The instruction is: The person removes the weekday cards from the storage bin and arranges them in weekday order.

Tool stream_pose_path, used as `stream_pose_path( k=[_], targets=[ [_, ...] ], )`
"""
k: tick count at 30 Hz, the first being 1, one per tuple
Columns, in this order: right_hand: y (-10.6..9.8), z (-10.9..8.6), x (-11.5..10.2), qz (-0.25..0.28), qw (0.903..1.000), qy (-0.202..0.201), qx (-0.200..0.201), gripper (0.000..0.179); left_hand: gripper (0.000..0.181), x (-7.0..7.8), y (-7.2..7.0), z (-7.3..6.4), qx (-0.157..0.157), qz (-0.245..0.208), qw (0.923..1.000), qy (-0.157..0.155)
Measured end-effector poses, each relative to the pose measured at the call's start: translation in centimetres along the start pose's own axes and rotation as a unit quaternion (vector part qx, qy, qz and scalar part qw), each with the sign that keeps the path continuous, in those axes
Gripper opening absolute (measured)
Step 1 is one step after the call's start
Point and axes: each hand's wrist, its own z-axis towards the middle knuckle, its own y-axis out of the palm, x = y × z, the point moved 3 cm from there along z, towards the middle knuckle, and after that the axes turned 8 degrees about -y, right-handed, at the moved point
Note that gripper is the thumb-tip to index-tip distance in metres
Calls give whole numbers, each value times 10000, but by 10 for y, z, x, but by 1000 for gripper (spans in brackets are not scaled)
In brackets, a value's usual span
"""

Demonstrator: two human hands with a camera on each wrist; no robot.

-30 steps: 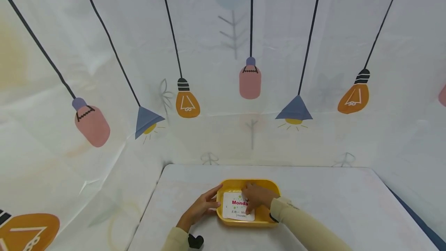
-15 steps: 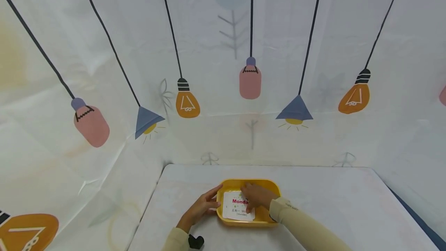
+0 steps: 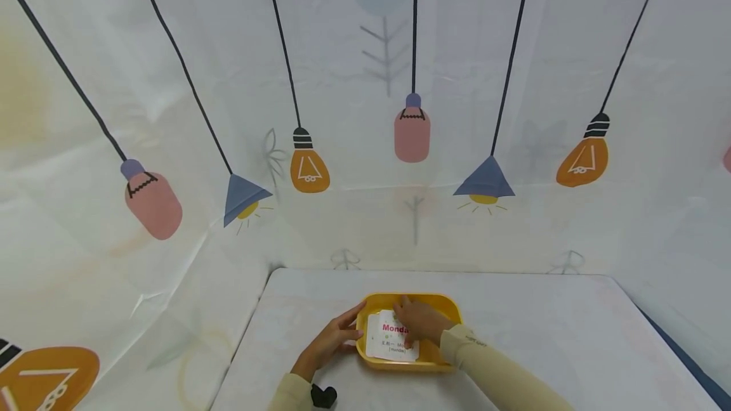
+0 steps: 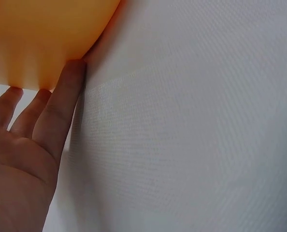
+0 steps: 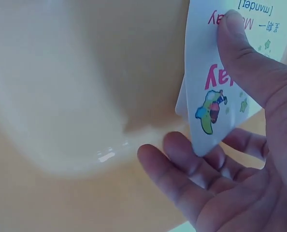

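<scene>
A yellow tray [image 3: 436,366] sits on the white table, with a white flash card [image 3: 384,346] printed "Monday" in its left part. My right hand [image 3: 424,321] reaches into the tray and pinches this card: in the right wrist view the thumb [image 5: 235,36] presses its printed face and the fingers are at its edge. The corner of another white card [image 5: 180,105] shows from under it. My left hand [image 3: 327,346] rests against the tray's left side, fingers extended; in the left wrist view its fingertips touch the outer wall [image 4: 42,53].
White tabletop [image 3: 548,335] surrounds the tray. Behind and to the left stands a pale wall covering [image 3: 342,227] printed with hanging lamps. A black heart-shaped piece [image 3: 323,396] is at the left wrist.
My right hand has shifted slightly left with the Monday card, whose upper edge now sits offset from a card beneath. The left hand and the tray hold their places.
</scene>
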Motion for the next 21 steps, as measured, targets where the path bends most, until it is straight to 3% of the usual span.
stream_pose_path(
  k=[7, 10, 11, 14, 17, 21],
  targets=[
    [-5, -3, -4, -66, 9998, -95, 146, 63, 68, 0, 1, -2, 30, 53, 10000, -70],
    [-1, 0, 0, 323, 9994, -73, 92, 62, 69, -1, 0, -3, 79, 75, 9999, -77],
    [1, 0, 3, 667, 9978, 18, 68, 62, 69, -1, 0, -3, 76, 71, 9999, -73],
    [3, 0, 12, 1767, 9838, 290, 64, 62, 69, 0, 1, -2, 45, 42, 10000, -71],
    [-1, -2, 21, 2481, 9674, 440, 242, 53, 68, 0, 2, -1, 36, 35, 9999, -89],
    [-9, -5, 33, 2876, 9552, 408, 568, 37, 68, 1, 2, -1, 39, 78, 9999, -102]
  ],
)
